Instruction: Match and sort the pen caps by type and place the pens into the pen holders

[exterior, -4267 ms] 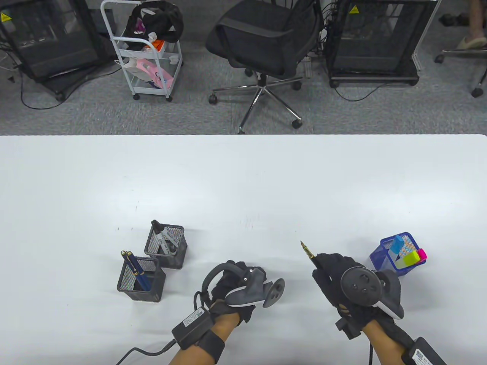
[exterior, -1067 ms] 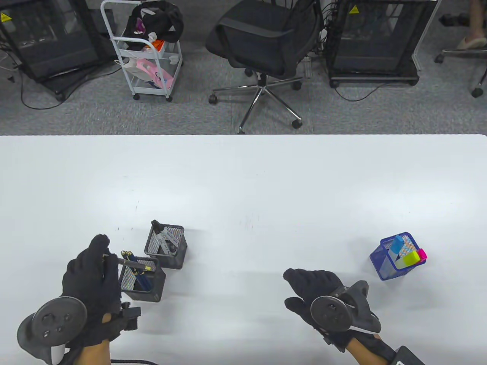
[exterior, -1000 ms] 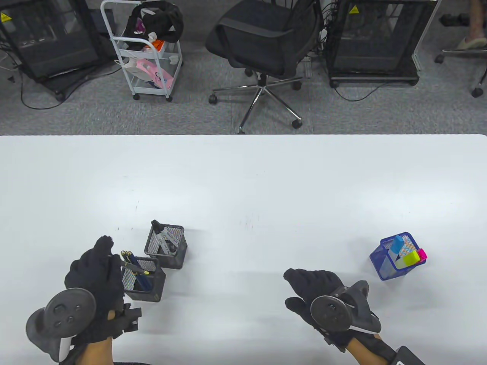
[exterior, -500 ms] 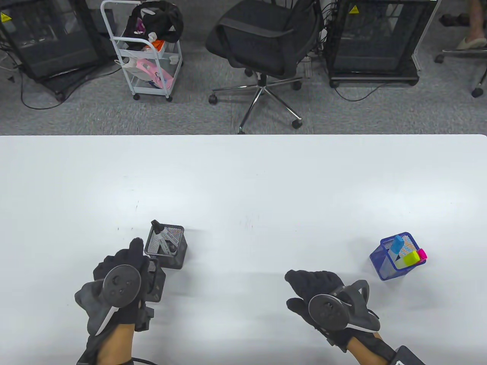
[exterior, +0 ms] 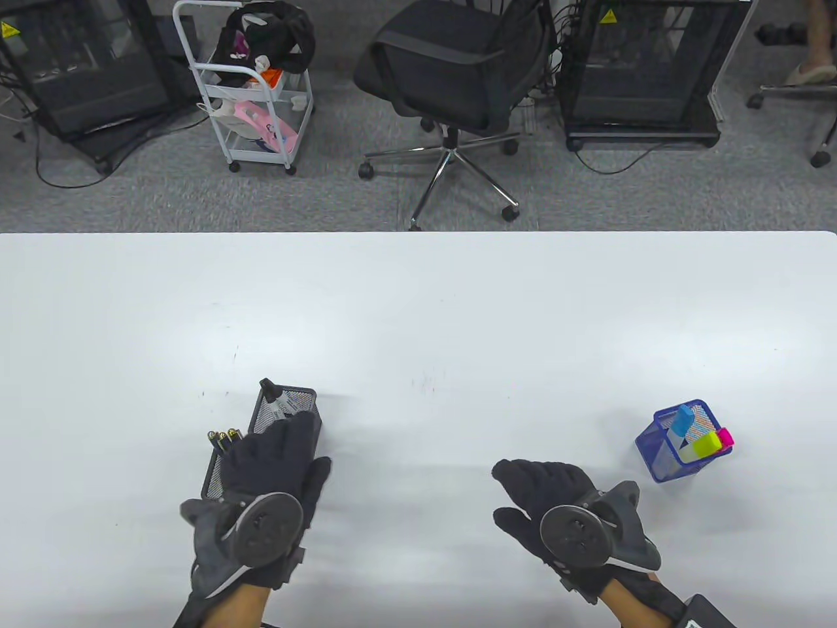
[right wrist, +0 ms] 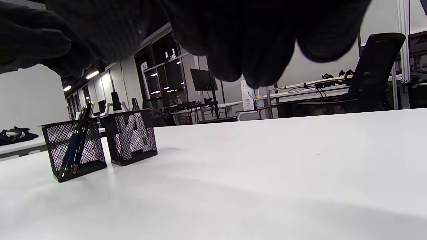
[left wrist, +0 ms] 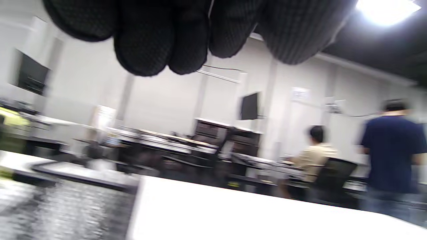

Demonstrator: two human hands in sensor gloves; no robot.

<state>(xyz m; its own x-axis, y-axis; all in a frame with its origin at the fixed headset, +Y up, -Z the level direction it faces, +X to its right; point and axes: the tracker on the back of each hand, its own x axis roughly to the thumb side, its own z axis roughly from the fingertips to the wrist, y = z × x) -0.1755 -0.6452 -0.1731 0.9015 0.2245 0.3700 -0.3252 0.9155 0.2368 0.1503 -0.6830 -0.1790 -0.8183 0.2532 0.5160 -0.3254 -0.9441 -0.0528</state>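
My left hand [exterior: 274, 458] hovers flat over the near black mesh holder [exterior: 212, 471], its straight fingers reaching the far black mesh holder [exterior: 297, 398]; it holds nothing. Three gold-tipped fountain pens [exterior: 223, 436] stick out of the near holder at its far-left corner. A black marker [exterior: 268, 389] leans out of the far holder. My right hand [exterior: 543, 484] rests relaxed and empty on the table [exterior: 418, 314]. In the right wrist view the fountain pens [right wrist: 77, 140] stand in the near holder [right wrist: 91, 153], beside the far holder [right wrist: 131, 136].
A blue mesh holder [exterior: 657, 451] with blue, yellow and pink highlighters [exterior: 705, 443] stands to the right of my right hand. An office chair [exterior: 458, 72] and a white trolley [exterior: 245, 85] stand beyond the table's far edge.
My left hand dropped the capped fountain pen into the near black holder, let go and slid right over both holders. The right hand barely moved.
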